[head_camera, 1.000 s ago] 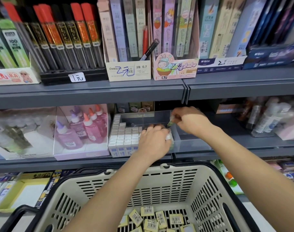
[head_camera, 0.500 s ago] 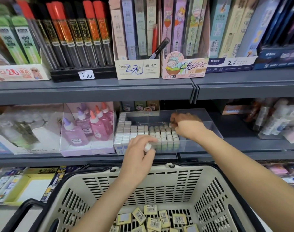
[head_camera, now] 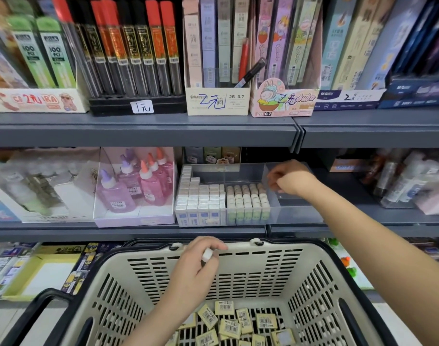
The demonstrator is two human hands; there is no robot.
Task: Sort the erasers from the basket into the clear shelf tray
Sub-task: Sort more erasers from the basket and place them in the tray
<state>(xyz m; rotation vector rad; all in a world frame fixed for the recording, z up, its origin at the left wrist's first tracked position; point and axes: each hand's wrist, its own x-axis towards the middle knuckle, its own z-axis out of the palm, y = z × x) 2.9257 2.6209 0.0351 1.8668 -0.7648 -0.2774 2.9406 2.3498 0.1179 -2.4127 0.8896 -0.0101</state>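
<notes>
A beige slotted basket (head_camera: 313, 278) with black rim sits low in front, with several yellow barcoded erasers (head_camera: 229, 325) on its floor. The clear shelf tray (head_camera: 296, 211) stands on the middle shelf; its left sections hold rows of white erasers (head_camera: 201, 201) and green-sleeved erasers (head_camera: 247, 201), its right section shows bare. My left hand (head_camera: 196, 268) hovers over the basket's far rim, pinching a small white eraser (head_camera: 207, 254). My right hand (head_camera: 289, 179) is inside the tray's right part, fingers curled; what they hold is hidden.
Pink and purple glue bottles (head_camera: 136, 186) stand in a box left of the tray. The grey upper shelf edge (head_camera: 143, 131) overhangs the tray, carrying pencil-lead tubes and boxes. Blurred bottles (head_camera: 408, 181) fill the right. A yellow tray (head_camera: 38, 273) lies lower left.
My left hand has drawn back from the tray front down to the basket rim, still pinching the white eraser. My right hand shifted right, from the eraser rows into the tray's right section.
</notes>
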